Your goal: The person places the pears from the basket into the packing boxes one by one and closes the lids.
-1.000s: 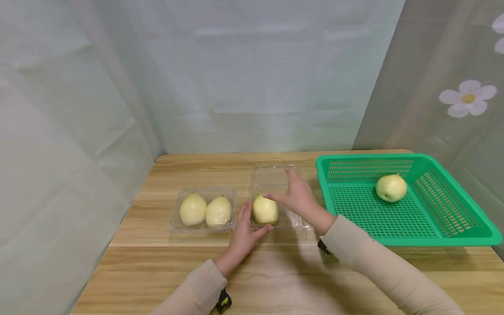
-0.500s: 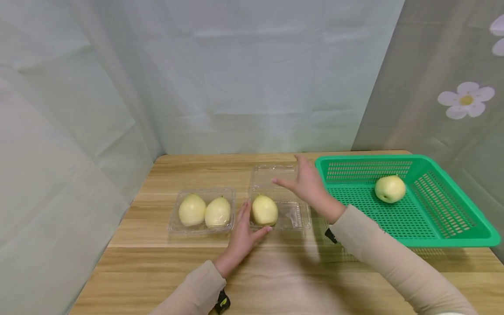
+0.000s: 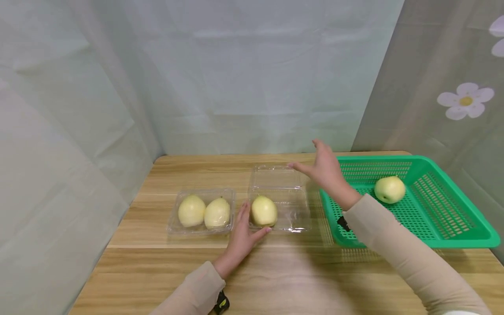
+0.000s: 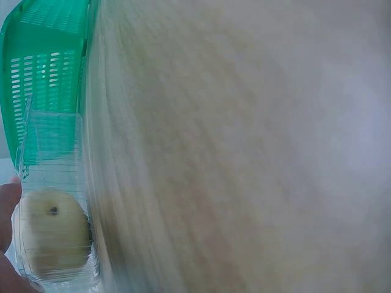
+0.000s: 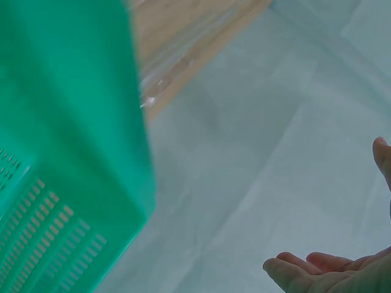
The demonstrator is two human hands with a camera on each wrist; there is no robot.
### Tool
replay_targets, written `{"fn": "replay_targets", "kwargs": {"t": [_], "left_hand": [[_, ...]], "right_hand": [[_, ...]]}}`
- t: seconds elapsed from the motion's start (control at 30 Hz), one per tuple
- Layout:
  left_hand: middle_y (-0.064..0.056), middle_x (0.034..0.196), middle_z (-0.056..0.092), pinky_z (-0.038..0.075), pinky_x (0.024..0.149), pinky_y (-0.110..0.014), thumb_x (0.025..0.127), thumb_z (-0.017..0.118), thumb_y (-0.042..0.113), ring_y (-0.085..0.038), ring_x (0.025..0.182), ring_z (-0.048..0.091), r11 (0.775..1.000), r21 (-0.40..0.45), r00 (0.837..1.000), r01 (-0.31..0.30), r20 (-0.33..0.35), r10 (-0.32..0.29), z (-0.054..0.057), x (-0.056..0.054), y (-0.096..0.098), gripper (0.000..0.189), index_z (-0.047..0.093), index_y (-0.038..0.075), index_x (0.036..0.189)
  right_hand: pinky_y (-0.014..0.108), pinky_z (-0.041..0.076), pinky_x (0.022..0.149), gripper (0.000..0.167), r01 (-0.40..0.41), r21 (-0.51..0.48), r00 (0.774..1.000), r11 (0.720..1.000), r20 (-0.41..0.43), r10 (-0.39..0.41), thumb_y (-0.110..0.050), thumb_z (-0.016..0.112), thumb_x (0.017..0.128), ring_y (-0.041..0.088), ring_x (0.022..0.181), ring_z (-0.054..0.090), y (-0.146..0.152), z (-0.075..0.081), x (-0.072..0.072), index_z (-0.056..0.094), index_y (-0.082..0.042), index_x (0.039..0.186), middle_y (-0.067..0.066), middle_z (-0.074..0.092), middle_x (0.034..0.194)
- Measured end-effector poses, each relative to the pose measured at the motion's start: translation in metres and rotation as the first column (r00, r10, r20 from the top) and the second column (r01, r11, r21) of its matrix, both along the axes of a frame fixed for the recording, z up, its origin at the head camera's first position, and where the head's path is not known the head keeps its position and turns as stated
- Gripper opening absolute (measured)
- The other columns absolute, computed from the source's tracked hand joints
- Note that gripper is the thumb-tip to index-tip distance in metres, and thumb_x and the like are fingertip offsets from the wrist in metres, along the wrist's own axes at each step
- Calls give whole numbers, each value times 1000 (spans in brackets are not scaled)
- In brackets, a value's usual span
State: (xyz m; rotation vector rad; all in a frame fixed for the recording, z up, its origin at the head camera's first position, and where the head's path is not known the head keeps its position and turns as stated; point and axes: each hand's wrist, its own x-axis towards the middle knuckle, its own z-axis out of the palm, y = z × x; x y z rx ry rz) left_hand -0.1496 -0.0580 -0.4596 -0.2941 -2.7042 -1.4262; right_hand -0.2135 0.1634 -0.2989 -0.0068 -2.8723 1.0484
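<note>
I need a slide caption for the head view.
Left hand at an open clear box with one pear; right hand empty.

Back cloth (image 3: 260,87): pale grey-blue, is hanging behind the table (image 3: 157,267) and is showing faint creases.

Left cloth (image 3: 59,153): whitish-green, is falling in slanting folds.

Right cloth (image 3: 417,78): darker, grey-brown, is carrying a printed white flower (image 3: 466,101) with yellow centre; a second flower (image 3: 498,47) is running off the edge of the head view.

Table: light wood, streaked grain, far corners rounded, is spreading before the cloths.

Light: soft, is leaving a pale sheen (image 3: 275,284) on the near wood; a blurred shadow (image 3: 323,262) is lying beside it.
</note>
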Motion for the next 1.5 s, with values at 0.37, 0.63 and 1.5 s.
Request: {"fn": "replay_targets", "kwargs": {"t": [0.37,0.63,1.5], "left_hand": [[-29,151,25,26,110,-60,75,80,31,-45,138,28,1000,2,1000,-3,3,3,0,-1,1,94,29,-10,143],[-29,151,24,26,111,-60,76,79,32,-45,138,27,1000,4,1000,3,9,-3,1,0,0,93,29,-10,143],[-30,150,25,26,111,-59,76,79,30,-45,138,27,1000,5,1000,-4,0,4,-2,-1,0,93,30,-11,142]], "right_hand": [[58,30,110,100,67,-9,998,998,-3,-67,-49,71,81,41,139,25,37,-2,-7,16,-1,150,23,24,153],[60,31,107,101,118,12,992,993,-38,-118,-48,72,80,43,135,28,63,-5,-9,16,-1,150,25,27,150],[65,28,106,103,257,9,966,966,-39,-256,-54,64,84,49,137,20,137,-25,-17,11,3,150,31,15,153]]}}
